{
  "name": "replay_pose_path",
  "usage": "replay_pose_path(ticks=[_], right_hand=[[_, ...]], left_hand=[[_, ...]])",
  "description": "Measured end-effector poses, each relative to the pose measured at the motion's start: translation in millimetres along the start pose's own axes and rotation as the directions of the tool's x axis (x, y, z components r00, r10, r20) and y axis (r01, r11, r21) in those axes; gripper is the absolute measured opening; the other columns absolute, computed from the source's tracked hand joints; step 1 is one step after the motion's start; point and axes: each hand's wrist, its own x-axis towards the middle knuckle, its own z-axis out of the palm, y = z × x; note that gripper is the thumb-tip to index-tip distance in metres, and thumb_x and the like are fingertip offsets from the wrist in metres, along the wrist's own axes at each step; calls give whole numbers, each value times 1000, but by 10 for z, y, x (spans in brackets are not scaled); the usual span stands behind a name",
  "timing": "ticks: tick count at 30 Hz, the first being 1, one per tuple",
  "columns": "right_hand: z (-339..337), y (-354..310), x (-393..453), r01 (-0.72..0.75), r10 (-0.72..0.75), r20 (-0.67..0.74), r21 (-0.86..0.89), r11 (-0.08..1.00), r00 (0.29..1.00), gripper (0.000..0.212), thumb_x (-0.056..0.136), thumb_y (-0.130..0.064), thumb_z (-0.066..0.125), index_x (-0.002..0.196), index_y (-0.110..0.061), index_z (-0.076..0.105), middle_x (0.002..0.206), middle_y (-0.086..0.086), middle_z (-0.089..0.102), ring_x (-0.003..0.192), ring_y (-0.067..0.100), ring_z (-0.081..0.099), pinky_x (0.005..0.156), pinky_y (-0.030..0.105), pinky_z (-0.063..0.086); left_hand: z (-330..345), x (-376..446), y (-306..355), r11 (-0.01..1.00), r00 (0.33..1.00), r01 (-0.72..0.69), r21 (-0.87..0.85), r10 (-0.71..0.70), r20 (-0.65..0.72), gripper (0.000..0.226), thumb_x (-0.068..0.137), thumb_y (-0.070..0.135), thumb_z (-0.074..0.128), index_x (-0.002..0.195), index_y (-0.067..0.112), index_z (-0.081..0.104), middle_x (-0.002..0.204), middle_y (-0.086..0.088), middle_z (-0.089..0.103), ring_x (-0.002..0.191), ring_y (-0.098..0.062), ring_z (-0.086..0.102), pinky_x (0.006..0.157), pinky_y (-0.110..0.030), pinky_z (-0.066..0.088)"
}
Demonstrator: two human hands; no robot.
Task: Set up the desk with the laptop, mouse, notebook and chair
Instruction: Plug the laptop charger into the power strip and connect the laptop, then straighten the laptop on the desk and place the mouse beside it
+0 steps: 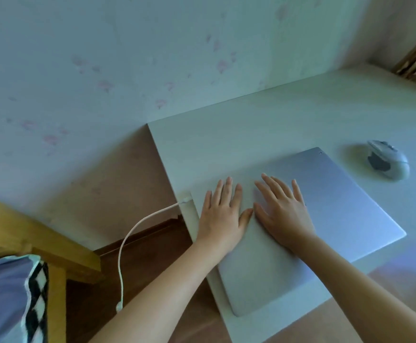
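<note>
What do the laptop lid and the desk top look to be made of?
Laptop: likely aluminium, matte silver, with a soft, even sheen. Desk: seemingly laminated board with a pale wood-grain finish; faint streaks and a thin flat edge show, but solid wood cannot be ruled out.

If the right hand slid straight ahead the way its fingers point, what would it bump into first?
Probably nothing on the desk. The right hand lies flat on the closed silver laptop, pointing toward the bare white desk and the wall. The grey computer mouse sits off to the right of that line.
</note>
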Motion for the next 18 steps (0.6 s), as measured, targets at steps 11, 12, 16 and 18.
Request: replay_pose_path(ticks=[11,12,16,18], right_hand=[[-203,1193,210,-217,217,-42,22,976,975,57,84,-39,36,127,-6,52,139,18,48,128,33,45,106,52,31],[-208,1318,267,-228,230,-52,38,973,972,55,84,-35,38,126,-4,52,138,20,48,126,35,46,103,50,35],[-225,1753,512,-283,290,-63,105,953,955,48,89,-22,50,134,-6,44,145,19,39,131,35,39,100,42,39],[-212,1889,605,-332,343,-56,147,932,938,47,93,-24,45,138,-10,40,149,14,34,134,31,35,100,40,38]], left_hand=[[371,1088,1107,1000,999,23,12,-23,-30,58,91,44,26,135,16,52,145,-13,45,132,-39,41,102,-64,31],[410,1203,1217,999,999,24,21,-24,-32,56,90,43,28,132,16,55,142,-12,49,129,-40,45,99,-66,33],[487,1665,1540,999,999,34,18,-34,-32,57,90,41,24,133,19,53,141,-9,51,127,-35,48,99,-63,34],[485,1862,1605,999,998,42,4,-42,-51,57,89,43,24,130,20,55,128,-7,59,114,-32,56,90,-53,41]])
